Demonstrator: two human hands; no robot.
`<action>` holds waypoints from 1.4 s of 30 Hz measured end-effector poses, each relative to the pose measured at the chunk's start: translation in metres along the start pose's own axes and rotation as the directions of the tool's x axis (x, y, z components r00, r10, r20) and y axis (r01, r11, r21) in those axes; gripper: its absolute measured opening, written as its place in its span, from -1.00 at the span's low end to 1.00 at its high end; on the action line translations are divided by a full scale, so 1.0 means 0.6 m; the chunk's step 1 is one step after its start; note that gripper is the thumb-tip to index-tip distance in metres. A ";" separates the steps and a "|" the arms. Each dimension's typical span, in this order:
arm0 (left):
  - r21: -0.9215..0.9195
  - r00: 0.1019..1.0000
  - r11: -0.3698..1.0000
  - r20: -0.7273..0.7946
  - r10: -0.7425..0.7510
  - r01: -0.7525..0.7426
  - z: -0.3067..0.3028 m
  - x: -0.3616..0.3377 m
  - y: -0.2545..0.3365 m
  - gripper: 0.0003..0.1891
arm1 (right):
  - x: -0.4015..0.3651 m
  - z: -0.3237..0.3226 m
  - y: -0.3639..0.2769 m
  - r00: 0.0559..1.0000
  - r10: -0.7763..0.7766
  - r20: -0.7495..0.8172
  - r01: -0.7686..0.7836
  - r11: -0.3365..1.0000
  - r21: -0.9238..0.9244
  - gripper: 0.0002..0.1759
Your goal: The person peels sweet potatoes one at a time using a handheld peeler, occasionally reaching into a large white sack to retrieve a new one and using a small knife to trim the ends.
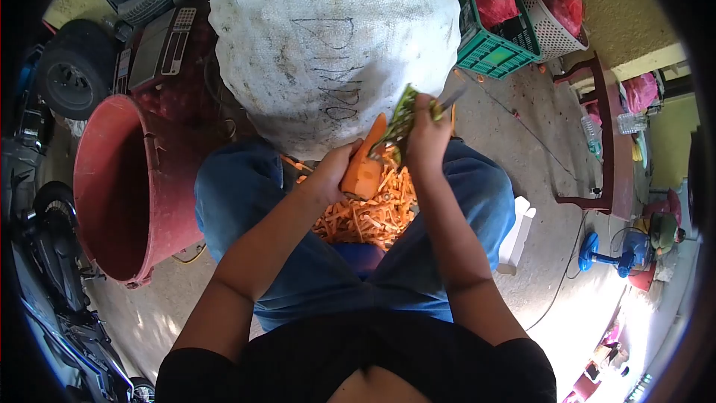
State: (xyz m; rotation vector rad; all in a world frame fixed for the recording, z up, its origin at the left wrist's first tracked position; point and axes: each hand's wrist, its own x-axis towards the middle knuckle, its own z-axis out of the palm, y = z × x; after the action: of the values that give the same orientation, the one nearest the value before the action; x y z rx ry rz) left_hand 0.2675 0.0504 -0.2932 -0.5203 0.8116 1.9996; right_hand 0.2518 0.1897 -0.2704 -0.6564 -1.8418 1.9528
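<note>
Above orange peelings point(367, 218), the left hand point(334, 173) grips a carrot point(365, 168). Beside it, the right hand point(428, 138) clasps a green peeler point(399, 123).

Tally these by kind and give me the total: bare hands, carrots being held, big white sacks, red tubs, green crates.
Hands, left hand and right hand: 2
Held carrot: 1
Big white sack: 1
Red tub: 1
Green crate: 1
Total: 6

Both bare forearms are stretched forward from short black sleeves and angled slightly inward. The bare left hand point(333, 177) is curled closed, low; the bare right hand point(429, 138) is held higher, its fingers bent.
</note>
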 end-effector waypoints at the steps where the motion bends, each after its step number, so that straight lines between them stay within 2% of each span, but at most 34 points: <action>1: -0.026 1.000 1.000 0.015 -0.014 0.014 -0.001 0.001 -0.002 -0.71 | -0.017 0.010 0.000 0.998 -0.040 0.039 0.040 0.999 -0.019 -0.77; 2: -0.027 1.000 1.000 0.013 -0.010 0.011 -0.003 0.000 -0.003 -0.71 | -0.030 0.018 0.001 0.994 -0.079 0.078 0.082 0.996 -0.037 -0.77; 3: -0.075 0.998 0.997 0.057 -0.010 0.014 -0.004 0.000 -0.004 -0.70 | -0.041 0.025 0.005 0.992 0.013 0.122 -0.017 0.999 0.035 -0.78; 4: -0.120 0.995 0.993 0.102 -0.010 0.022 -0.004 0.000 -0.005 -0.69 | -0.048 0.026 0.009 0.985 -0.114 0.126 0.128 0.986 -0.106 -0.79; 7: -0.217 0.988 0.976 0.152 -0.005 0.038 0.001 -0.005 -0.003 -0.71 | -0.057 0.026 0.002 0.978 -0.156 0.136 0.175 0.974 -0.142 -0.79; 13: -0.212 0.970 0.975 0.244 -0.008 0.061 -0.017 0.007 -0.016 -0.70 | -0.051 0.021 0.018 0.976 -0.179 0.121 0.199 0.962 -0.187 -0.77; 14: -0.213 0.970 0.975 0.244 -0.007 0.061 -0.014 0.007 -0.015 -0.70 | -0.046 0.021 0.022 0.969 -0.231 0.088 0.246 0.935 -0.254 -0.78; 16: 0.069 0.998 0.997 0.058 0.023 -0.027 0.002 -0.002 -0.006 -0.67 | -0.031 0.020 0.024 0.957 -0.285 0.059 0.288 0.903 -0.319 -0.78; 18: 0.130 0.998 0.991 0.052 -0.021 0.014 0.004 -0.010 -0.011 -0.65 | 0.002 0.009 0.021 0.924 -0.379 -0.041 0.321 0.833 -0.450 -0.79; 20: 0.191 0.997 0.980 0.044 -0.068 0.058 0.009 -0.025 -0.015 -0.64 | 0.068 -0.026 0.052 0.897 -0.417 -0.151 0.293 0.813 -0.502 -0.79; 22: 0.383 0.982 0.917 0.099 -0.160 0.111 0.016 -0.048 -0.012 -0.64 | 0.125 -0.064 0.052 0.837 -0.365 -0.408 0.084 0.822 -0.563 -0.78; 23: 0.388 0.982 0.915 0.102 -0.162 0.111 0.014 -0.044 -0.015 -0.64 | 0.131 -0.070 0.053 0.833 -0.367 -0.413 0.084 0.823 -0.562 -0.78; 25: 0.339 1.000 0.941 0.006 -0.009 0.006 0.011 -0.031 -0.027 -0.64 | 0.128 -0.077 0.026 0.875 -0.175 -0.451 0.087 0.974 -0.209 -0.76; 26: 0.334 1.000 0.942 0.009 -0.010 0.007 0.008 -0.026 -0.023 -0.64 | 0.117 -0.074 0.022 0.875 -0.178 -0.450 0.088 0.973 -0.215 -0.76; 28: 0.320 0.995 0.947 -0.082 0.061 -0.032 0.002 -0.014 0.001 -0.65 | 0.072 -0.046 0.022 0.949 -0.212 -0.231 0.167 0.965 -0.201 -0.75; 30: 0.249 0.994 0.967 -0.084 0.076 -0.053 -0.021 0.008 0.004 -0.66 | 0.021 -0.015 0.015 0.997 0.010 -0.073 -0.011 1.000 -0.020 -0.77; 31: 0.082 0.993 0.994 0.105 0.058 -0.067 -0.030 0.011 0.005 -0.67 | 0.003 -0.004 0.022 1.000 -0.016 0.013 0.016 0.999 -0.033 -0.78; 32: -0.086 0.954 0.995 0.292 0.069 -0.046 -0.034 0.013 0.006 -0.68 | -0.012 0.005 0.029 0.994 -0.041 0.096 0.045 0.998 -0.044 -0.78; 33: -0.087 0.954 0.995 0.291 0.070 -0.047 -0.028 0.011 0.007 -0.68 | -0.029 0.013 0.023 0.990 -0.033 0.136 0.037 0.999 -0.027 -0.78; 34: -0.126 0.973 0.992 0.229 0.036 -0.008 -0.017 0.006 0.008 -0.69 | -0.042 0.021 0.017 0.984 -0.024 0.176 0.027 1.000 -0.012 -0.78; 35: -0.167 0.986 0.986 0.166 -0.001 0.029 -0.012 0.003 0.008 -0.70 | -0.047 0.027 0.018 0.984 -0.085 0.157 0.093 0.995 -0.045 -0.77; 38: -0.206 0.978 0.978 0.208 0.033 0.011 -0.017 0.006 0.000 -0.70 | -0.055 0.029 0.014 0.981 -0.089 0.170 0.097 0.995 -0.038 -0.77; 42: -0.220 0.980 0.975 0.195 0.037 0.007 -0.017 0.010 -0.009 -0.70 | -0.057 0.026 0.010 0.972 -0.190 0.142 0.213 0.962 -0.173 -0.75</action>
State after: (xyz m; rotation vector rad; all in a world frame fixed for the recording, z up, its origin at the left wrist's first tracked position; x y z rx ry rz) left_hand 0.2694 0.0487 -0.3058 -0.4312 0.4758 2.1288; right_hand 0.2713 0.1572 -0.2732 -0.3885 -2.0965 1.7388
